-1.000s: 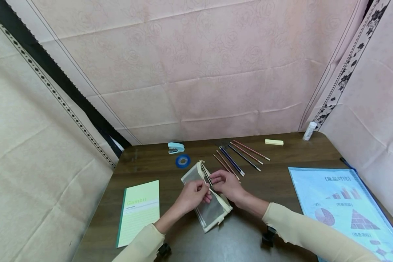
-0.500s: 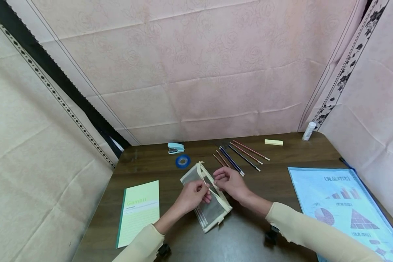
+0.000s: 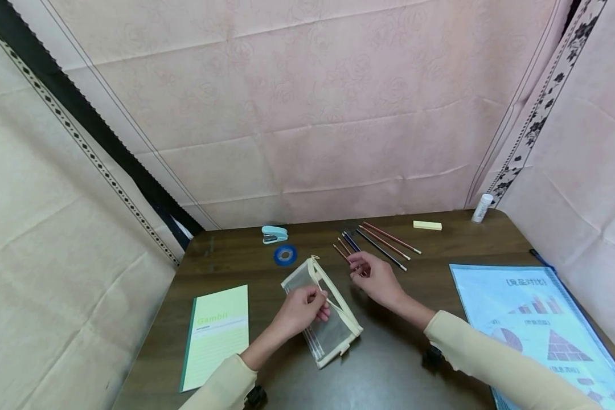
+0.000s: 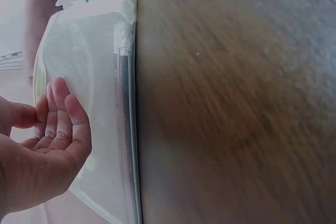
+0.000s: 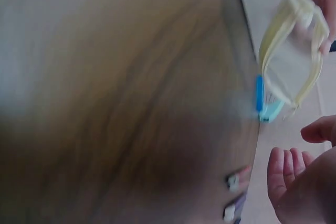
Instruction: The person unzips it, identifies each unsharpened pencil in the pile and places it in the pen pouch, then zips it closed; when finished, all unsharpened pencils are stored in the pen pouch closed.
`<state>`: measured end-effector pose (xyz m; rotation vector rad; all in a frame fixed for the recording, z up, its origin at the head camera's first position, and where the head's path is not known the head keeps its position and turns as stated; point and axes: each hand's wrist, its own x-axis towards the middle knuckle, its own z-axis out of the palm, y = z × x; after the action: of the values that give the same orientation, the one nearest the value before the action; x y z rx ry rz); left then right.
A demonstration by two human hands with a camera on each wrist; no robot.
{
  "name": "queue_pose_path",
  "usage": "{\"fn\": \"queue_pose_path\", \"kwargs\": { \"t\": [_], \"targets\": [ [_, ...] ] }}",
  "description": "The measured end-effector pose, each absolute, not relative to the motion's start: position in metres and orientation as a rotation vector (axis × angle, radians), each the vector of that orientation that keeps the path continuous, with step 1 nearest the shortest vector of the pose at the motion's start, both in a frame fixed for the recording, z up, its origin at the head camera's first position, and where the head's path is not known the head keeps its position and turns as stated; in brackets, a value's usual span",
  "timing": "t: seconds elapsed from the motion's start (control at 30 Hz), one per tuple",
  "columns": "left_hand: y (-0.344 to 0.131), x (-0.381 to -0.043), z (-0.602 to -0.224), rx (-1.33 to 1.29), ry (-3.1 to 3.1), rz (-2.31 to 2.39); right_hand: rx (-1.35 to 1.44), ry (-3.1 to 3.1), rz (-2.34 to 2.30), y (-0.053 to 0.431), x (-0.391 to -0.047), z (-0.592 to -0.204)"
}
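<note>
A cream-edged mesh pencil case (image 3: 333, 336) lies slanted on the table, its zipped mouth gaping. My left hand (image 3: 301, 307) pinches one edge of that mouth between thumb and fingers. Through the mesh in the left wrist view, thin reddish and dark sticks (image 4: 125, 108) show along the lower side. Right of the case, my right hand (image 3: 376, 279) hovers near the loose pencils (image 3: 381, 249), thumb and fingers apart, nothing seen between them. The near ends of some pencils are hidden behind that hand. In the right wrist view, two pencil ends (image 5: 233, 182) show below the fingers.
A blue tape roll (image 3: 285, 255) and light-blue stapler (image 3: 274, 234) sit behind the case. The green notebook (image 3: 217, 336) lies left, a blue folder of charts (image 3: 533, 319) right. A yellow block (image 3: 427, 225) and white glue stick (image 3: 482, 208) stand near the back edge.
My right hand has drawn away from the pencil case's mouth, moving right and back toward the loose pencils. My left hand stays at the case's edge, and the mouth gapes wider.
</note>
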<state>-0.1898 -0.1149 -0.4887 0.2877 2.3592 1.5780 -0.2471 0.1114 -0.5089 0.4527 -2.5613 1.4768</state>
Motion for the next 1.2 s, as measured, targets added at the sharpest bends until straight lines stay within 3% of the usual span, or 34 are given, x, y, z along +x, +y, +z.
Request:
{"fn": "queue_pose_path", "kwargs": {
  "t": [0.63,1.2],
  "targets": [
    [-0.111,-0.189,-0.491,0.281,2.369,1.563,0.382,-2.575,1.25,0.154,-0.291,-0.515],
    [-0.111,-0.19,-0.492,0.279,2.361,1.551,0.248,-2.604,1.238,0.161,-0.319,-0.525]
  ]
}}
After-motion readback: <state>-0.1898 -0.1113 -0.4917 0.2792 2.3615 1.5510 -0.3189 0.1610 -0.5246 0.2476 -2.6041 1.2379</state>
